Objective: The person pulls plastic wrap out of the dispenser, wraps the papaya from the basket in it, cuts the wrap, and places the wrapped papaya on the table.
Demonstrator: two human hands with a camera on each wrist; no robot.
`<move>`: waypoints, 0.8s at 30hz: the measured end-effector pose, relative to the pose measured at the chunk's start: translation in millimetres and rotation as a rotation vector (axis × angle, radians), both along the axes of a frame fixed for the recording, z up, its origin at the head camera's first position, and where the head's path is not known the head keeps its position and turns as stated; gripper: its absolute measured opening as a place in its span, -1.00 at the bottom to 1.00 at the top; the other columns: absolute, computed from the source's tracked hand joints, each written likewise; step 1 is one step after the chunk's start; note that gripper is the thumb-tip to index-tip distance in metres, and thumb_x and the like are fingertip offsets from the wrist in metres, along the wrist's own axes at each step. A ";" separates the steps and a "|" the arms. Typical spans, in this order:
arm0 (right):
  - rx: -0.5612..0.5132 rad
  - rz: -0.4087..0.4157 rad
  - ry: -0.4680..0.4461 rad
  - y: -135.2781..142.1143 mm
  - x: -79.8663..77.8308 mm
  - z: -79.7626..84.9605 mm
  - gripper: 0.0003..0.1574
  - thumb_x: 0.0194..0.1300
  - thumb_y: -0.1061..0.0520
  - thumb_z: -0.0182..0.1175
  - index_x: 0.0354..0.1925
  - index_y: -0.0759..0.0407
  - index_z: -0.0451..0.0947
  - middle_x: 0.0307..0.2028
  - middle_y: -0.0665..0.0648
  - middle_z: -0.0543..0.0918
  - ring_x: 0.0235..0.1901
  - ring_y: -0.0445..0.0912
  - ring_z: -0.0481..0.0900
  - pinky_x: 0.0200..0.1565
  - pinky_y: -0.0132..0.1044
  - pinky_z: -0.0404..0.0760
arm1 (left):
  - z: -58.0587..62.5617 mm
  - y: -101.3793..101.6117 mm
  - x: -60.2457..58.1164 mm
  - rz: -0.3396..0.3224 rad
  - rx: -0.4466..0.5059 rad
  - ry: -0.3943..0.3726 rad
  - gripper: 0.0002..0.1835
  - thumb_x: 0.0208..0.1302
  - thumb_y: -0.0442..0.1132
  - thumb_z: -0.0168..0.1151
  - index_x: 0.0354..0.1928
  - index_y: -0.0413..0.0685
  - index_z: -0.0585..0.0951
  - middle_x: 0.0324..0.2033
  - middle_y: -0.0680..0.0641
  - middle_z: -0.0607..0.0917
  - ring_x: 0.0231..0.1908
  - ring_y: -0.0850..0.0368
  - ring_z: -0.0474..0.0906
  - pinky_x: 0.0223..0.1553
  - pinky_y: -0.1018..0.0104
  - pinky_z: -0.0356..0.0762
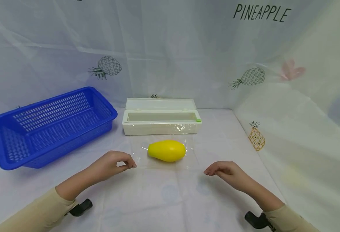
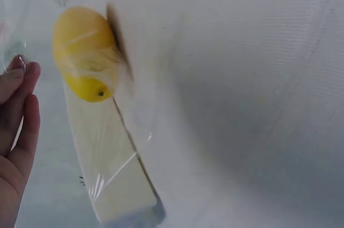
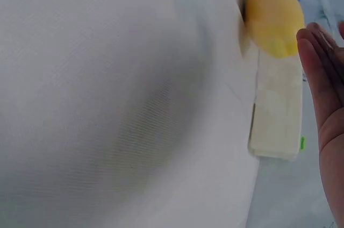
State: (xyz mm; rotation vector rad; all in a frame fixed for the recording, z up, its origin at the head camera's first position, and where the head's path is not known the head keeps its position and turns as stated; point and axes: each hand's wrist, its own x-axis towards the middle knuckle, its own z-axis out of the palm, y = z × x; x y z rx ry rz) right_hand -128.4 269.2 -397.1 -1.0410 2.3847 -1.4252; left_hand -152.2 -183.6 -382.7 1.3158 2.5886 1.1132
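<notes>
A yellow, papaya-shaped fruit (image 1: 166, 150) lies on its side on the white-covered table. Clear plastic wrap (image 1: 190, 161) stretches from the white dispenser box (image 1: 161, 129) behind the fruit toward both hands. The left hand (image 1: 111, 164) pinches one corner of the wrap between thumb and fingers, left of the fruit. At the right, the right hand (image 1: 229, 174) has its fingertips together at the opposite corner, gripping the wrap. In the left wrist view, the transparent sheet (image 2: 99, 185) overlaps the fruit (image 2: 86, 34) and the box. The right wrist view shows the fruit (image 3: 274, 15) beyond the fingers.
A blue slotted plastic basket (image 1: 71, 141) stands at the left. The box's lid (image 1: 161, 103) is raised at the back, and a small green piece (image 1: 198, 120) sits at its right end. Pineapple-print fabric (image 1: 170, 58) hangs behind and along the right.
</notes>
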 end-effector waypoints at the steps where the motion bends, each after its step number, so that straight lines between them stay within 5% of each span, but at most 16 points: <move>1: 0.015 0.008 0.040 0.5 -0.2 0.2 -0.56 0.30 0.56 0.01 -0.21 0.12 0.65 -0.13 0.17 0.71 -0.10 -0.07 0.66 -0.10 -0.26 0.65 | -0.4 -0.4 -0.3 -0.011 0.000 0.044 -0.64 0.02 -0.64 0.35 -0.36 0.05 0.66 -0.29 0.13 0.73 -0.24 0.20 0.66 -0.18 0.29 0.65; 6: 0.079 0.034 0.163 2.6 -0.9 1.2 -0.47 0.11 0.64 0.06 -0.20 0.16 0.73 -0.11 0.08 0.71 -0.09 -0.09 0.64 -0.13 -0.36 0.62 | -1.1 -1.2 -1.3 -0.075 0.006 0.293 -0.58 -0.15 -0.74 0.35 -0.40 -0.04 0.75 -0.18 -0.03 0.73 -0.19 0.06 0.68 -0.17 0.26 0.65; 9: 0.093 0.013 0.185 2.7 -0.9 2.0 -0.46 0.05 0.63 0.12 -0.16 0.18 0.73 -0.11 0.04 0.71 -0.10 -0.11 0.65 -0.14 -0.37 0.61 | -0.4 0.1 -1.1 -0.088 -0.013 0.379 -0.58 -0.13 -0.74 0.33 -0.30 -0.10 0.77 -0.16 -0.04 0.73 -0.18 0.04 0.68 -0.17 0.22 0.66; 14: 0.055 -0.032 0.172 2.6 -5.0 5.7 -0.46 0.10 0.59 0.18 -0.07 0.13 0.72 -0.11 0.09 0.71 -0.16 -0.10 0.66 -0.16 -0.36 0.63 | 1.0 1.7 0.1 -0.053 -0.033 0.394 -0.57 -0.02 -0.67 0.26 -0.12 -0.14 0.73 -0.15 0.01 0.73 -0.13 0.06 0.65 -0.14 0.09 0.64; 19: 0.039 -0.088 0.160 -1.4 -14.0 15.0 -0.54 0.16 0.53 0.23 -0.08 0.11 0.71 -0.14 0.12 0.71 -0.21 -0.10 0.61 -0.20 -0.37 0.60 | -1.0 4.7 -3.9 -0.006 0.046 0.387 -0.61 0.01 -0.55 0.30 -0.08 -0.10 0.73 -0.14 0.04 0.73 -0.12 0.09 0.63 -0.12 0.09 0.63; 24: 0.020 -0.145 0.168 -11.9 -22.0 30.2 -0.65 0.14 0.52 0.27 -0.11 0.27 0.70 -0.18 0.20 0.71 -0.14 -0.10 0.55 -0.14 -0.37 0.54 | -3.0 8.3 -13.1 0.055 0.086 0.439 -0.63 0.00 -0.49 0.37 -0.08 -0.11 0.73 -0.13 0.03 0.74 -0.12 0.07 0.66 -0.12 0.07 0.64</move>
